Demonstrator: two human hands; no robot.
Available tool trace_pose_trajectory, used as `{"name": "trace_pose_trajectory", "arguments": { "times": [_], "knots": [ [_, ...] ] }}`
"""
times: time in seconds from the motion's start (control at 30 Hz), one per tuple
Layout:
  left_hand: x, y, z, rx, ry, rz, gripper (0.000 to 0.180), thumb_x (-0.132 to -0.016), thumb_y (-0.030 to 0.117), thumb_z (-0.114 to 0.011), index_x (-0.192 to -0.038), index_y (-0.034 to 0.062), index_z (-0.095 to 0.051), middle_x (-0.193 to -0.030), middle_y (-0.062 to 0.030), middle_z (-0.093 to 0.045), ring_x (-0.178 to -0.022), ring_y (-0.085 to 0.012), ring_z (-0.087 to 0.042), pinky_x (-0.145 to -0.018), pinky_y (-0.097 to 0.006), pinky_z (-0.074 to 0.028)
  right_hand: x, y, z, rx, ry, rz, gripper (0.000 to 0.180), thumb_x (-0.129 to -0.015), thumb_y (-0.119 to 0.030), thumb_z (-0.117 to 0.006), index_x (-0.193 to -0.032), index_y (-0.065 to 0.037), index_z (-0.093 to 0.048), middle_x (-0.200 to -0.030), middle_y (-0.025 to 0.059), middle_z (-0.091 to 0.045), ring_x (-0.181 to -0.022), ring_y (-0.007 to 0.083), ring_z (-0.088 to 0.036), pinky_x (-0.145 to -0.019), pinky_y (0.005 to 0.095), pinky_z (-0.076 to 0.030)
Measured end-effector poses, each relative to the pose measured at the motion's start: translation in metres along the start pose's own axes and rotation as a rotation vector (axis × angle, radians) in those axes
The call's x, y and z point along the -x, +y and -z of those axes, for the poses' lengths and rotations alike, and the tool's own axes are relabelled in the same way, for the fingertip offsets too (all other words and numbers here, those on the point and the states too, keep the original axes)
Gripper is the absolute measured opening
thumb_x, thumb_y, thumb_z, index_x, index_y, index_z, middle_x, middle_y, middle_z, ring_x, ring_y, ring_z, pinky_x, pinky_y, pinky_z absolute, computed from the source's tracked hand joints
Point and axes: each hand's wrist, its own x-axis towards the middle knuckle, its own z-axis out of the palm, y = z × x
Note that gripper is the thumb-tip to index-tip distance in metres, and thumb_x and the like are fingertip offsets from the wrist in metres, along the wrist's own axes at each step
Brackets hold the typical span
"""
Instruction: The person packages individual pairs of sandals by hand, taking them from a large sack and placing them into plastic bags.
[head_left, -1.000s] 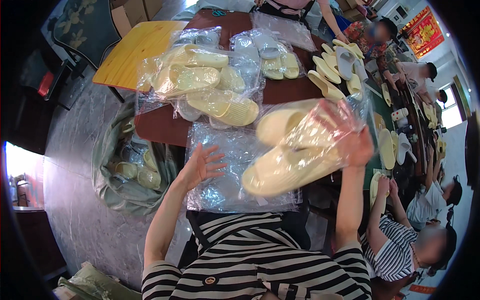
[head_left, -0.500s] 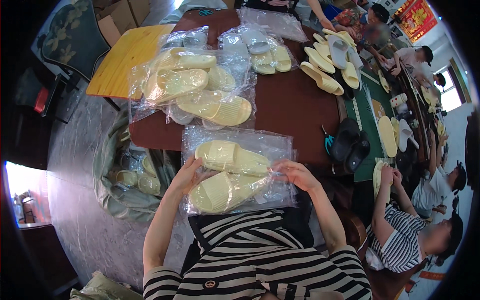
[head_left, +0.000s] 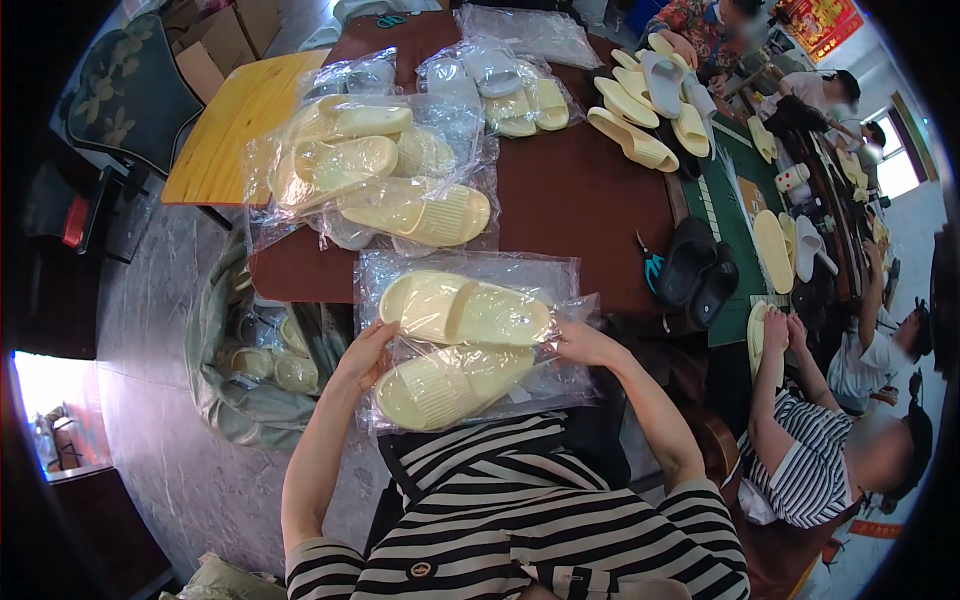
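Note:
A clear plastic bag (head_left: 560, 275) with a pair of pale yellow slippers inside lies in front of me, at the near edge of the table. The upper slipper (head_left: 455, 308) and the lower slipper (head_left: 440, 387) lie side by side, toes and heels pointing left and right. My left hand (head_left: 368, 352) grips the bag's left side, thumb on top near the slippers' ends. On the other side, my right hand (head_left: 585, 343) pinches the plastic beside the upper slipper's right end. Its fingertips are partly hidden by the crumpled film.
Bagged yellow slippers (head_left: 415, 215) are piled on the brown table (head_left: 590, 220). Loose slippers (head_left: 630, 105) lie at the far right, black clogs (head_left: 697, 272) and teal-handled scissors (head_left: 652, 265) nearer. An open sack (head_left: 215, 375) with bagged slippers stands at left. A co-worker's hands (head_left: 780, 328) hold a slipper.
My right hand's fingers, spread beside the bag before, have closed on its right side. The upper slipper's strap has turned within the bag. The view has shifted slightly.

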Motion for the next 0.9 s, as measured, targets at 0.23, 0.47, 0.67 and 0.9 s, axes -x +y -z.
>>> {"name": "trace_pose_trajectory", "arguments": {
  "times": [0.23, 0.47, 0.67, 0.9],
  "knots": [
    [0.002, 0.003, -0.001, 0.12, -0.093, 0.014, 0.032, -0.101, 0.015, -0.048, -0.129, 0.0013, -0.045, -0.116, -0.0123, -0.061, -0.096, -0.023, -0.067, -0.079, -0.037, -0.061, -0.055, 0.046, -0.013, -0.182, 0.05, 0.479, 0.077, -0.081, -0.025, -0.077, -0.142, 0.002, -0.038, -0.138, 0.012, -0.051, -0.126, 0.0164, -0.046, -0.106, 0.0322, -0.038],
    [0.014, 0.015, -0.011, 0.079, -0.039, -0.003, 0.026, -0.099, 0.016, -0.053, -0.122, 0.0043, -0.052, -0.098, -0.002, -0.064, -0.081, -0.0076, -0.064, -0.072, -0.026, -0.06, -0.044, 0.035, -0.026, -0.52, -0.024, 0.45, 0.089, -0.081, -0.021, -0.075, -0.151, -0.004, -0.021, -0.144, 0.0158, -0.044, -0.123, 0.0213, -0.049, -0.104, 0.0331, -0.039],
    [0.015, 0.014, -0.001, 0.016, -0.071, 0.007, 0.028, -0.099, 0.016, -0.053, -0.124, 0.002, -0.051, -0.113, -0.0055, -0.061, -0.094, -0.0129, -0.064, -0.079, -0.028, -0.059, -0.007, 0.013, -0.027, -0.864, 0.074, 0.335, 0.101, -0.081, -0.021, -0.074, -0.155, -0.01, -0.006, -0.145, 0.0173, -0.043, -0.125, 0.0222, -0.049, -0.103, 0.0335, -0.04],
    [0.01, 0.015, 0.003, 0.019, -0.083, -0.044, 0.036, -0.1, 0.017, -0.052, -0.132, 0.0013, -0.048, -0.12, -0.0072, -0.06, -0.104, -0.0137, -0.061, -0.084, -0.029, -0.056, -0.012, 0.009, -0.031, -0.613, 0.248, 0.57, 0.059, -0.085, -0.009, -0.069, -0.141, -0.01, -0.048, -0.136, 0.0085, -0.052, -0.123, 0.0176, -0.05, -0.103, 0.0291, -0.039]
  ]
}}
